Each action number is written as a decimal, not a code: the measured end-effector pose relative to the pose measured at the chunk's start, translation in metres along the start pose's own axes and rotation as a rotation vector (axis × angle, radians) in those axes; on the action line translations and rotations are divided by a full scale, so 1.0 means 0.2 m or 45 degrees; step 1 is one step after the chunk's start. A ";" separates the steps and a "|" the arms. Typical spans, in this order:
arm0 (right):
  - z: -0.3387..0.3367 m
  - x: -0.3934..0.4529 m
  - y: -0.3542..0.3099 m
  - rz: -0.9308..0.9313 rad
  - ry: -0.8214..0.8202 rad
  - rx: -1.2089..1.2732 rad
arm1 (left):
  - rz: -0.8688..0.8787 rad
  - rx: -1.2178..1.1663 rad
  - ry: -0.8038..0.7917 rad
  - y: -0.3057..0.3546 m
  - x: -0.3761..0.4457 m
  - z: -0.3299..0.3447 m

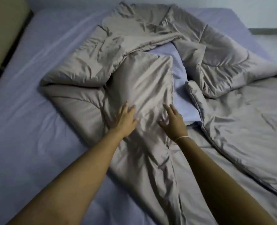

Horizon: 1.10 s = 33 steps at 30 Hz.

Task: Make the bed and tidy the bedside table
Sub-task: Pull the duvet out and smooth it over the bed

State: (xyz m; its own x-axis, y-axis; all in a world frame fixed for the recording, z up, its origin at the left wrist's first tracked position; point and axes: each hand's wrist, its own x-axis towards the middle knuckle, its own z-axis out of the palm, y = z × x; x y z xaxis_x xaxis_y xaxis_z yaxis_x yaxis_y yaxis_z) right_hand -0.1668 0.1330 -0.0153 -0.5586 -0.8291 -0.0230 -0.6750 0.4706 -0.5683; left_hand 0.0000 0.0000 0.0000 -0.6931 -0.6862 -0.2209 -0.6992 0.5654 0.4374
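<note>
Left hand (pixel 125 120) and right hand (pixel 175 121) lay flat, fingers spread, on the rumpled grey quilt (pixel 144 85). Nothing was gripped. Lilac sheet (pixel 29 98) showed beneath.

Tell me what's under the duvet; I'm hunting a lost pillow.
The duvet lies crumpled on the sheet, both hands on it. A lilac pillow shows in its central gap. Anything else beneath is covered.
</note>
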 end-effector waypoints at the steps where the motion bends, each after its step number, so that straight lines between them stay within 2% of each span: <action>1: 0.04 0.06 0.03 0.013 -0.072 -0.021 | -0.057 -0.043 -0.003 0.00 0.08 0.05; 4: 0.15 0.16 0.10 0.070 -0.258 -0.197 | -0.249 -0.169 -0.019 -0.03 0.26 0.16; 8: 0.36 0.15 0.21 0.012 -0.172 -0.315 | -0.270 -0.303 -0.079 -0.16 0.39 0.38; 12: 0.44 0.21 0.24 -0.048 -0.087 -0.387 | -0.110 -0.386 0.126 -0.20 0.39 0.45; 17: 0.44 0.09 0.14 -0.157 0.063 -0.278 | -0.086 -0.212 0.323 -0.22 0.20 0.47; 19: 0.45 -0.03 0.06 -0.176 0.006 -0.279 | -0.039 -0.205 0.334 -0.27 0.05 0.46; 22: 0.54 -0.32 -0.06 -0.242 -0.199 -0.200 | 0.001 -0.136 0.337 -0.45 -0.25 0.50; 23: 0.57 -0.43 -0.10 -0.260 -0.169 -0.142 | -0.003 -0.138 0.322 -0.55 -0.38 0.51; 24: 0.59 -0.53 -0.13 -0.264 -0.058 -0.076 | 0.000 -0.161 0.298 -0.64 -0.52 0.53; 27: 0.60 -0.67 -0.25 -0.216 0.454 0.000 | 0.078 -0.168 0.275 -0.93 -0.94 0.57; 29: 0.60 -0.63 -0.34 -0.089 0.561 -0.049 | 0.069 -0.099 0.280 -1.10 -1.21 0.57; 31: 0.64 -0.55 -0.42 0.138 0.402 -0.064 | 0.015 -0.032 0.279 -1.24 -1.43 0.55; 33: 0.75 -0.52 -0.49 0.242 0.113 -0.063 | -0.048 -0.060 0.268 -1.38 -1.60 0.53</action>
State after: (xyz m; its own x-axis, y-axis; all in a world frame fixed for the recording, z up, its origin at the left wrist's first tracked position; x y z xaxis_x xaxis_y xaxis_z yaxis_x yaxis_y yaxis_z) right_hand 0.0296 0.1269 -0.0810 -0.7171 -0.6950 -0.0522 -0.5749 0.6323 -0.5194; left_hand 0.3952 0.1120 -0.1418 -0.6111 -0.7898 -0.0532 -0.7118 0.5189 0.4735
